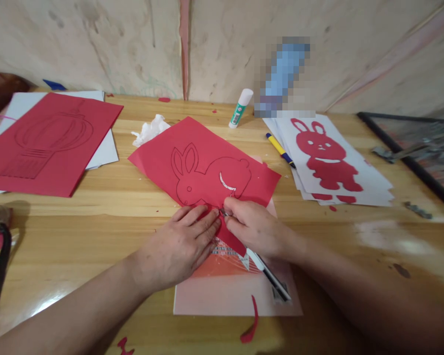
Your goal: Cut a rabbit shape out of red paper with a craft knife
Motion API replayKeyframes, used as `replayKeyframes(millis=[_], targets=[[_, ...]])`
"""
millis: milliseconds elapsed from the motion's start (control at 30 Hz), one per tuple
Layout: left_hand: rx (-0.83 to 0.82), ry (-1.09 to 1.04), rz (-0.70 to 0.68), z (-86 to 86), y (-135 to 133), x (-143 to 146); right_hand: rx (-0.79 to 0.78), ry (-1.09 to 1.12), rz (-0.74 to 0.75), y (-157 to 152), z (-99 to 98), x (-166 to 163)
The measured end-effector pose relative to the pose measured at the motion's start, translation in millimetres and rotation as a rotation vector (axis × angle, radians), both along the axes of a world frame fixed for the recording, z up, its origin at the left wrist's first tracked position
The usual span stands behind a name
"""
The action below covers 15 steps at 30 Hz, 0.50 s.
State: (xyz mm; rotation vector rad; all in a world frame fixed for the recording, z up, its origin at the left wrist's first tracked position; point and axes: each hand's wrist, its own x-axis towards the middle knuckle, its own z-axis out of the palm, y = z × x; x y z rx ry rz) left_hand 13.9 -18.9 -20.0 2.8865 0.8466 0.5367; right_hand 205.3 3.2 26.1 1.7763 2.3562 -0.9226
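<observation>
A red paper sheet (214, 162) with a rabbit drawn in dark outline lies at an angle before me. A curved slit in the rabbit's body shows white. My left hand (187, 241) lies flat on the sheet's near part, fingers stretched out and holding nothing. Close beside its fingertips, my right hand (257, 227) pinches a small metal blade (224, 212) against the paper; most of it is hidden by the fingers. Beneath the sheet is a pale, partly orange printed board (207, 298). A slim silver and black craft knife (272, 280) rests on that board, below my right hand.
Left lies a red sheet with a lantern drawing (59, 143), over white paper. Behind are crumpled tissue (151, 130) and an upright glue stick (240, 108). Right are a yellow-blue pen (281, 150) and white sheets bearing a red rabbit cut-out (323, 153). A red scrap (252, 320) lies nearest me.
</observation>
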Motion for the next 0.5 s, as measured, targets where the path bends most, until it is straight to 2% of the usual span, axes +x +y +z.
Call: replayKeyframes(millis=[233,500], targets=[[0.007,0.009,0.0,-0.2,-0.1,-1.0,0.015,-0.012,-0.004,-0.6,-1.3,1.1],[0.011,-0.007,-0.017,1.8,0.5,-1.8,0.042,0.07,-0.045,-2.0,-6.3,4.6]])
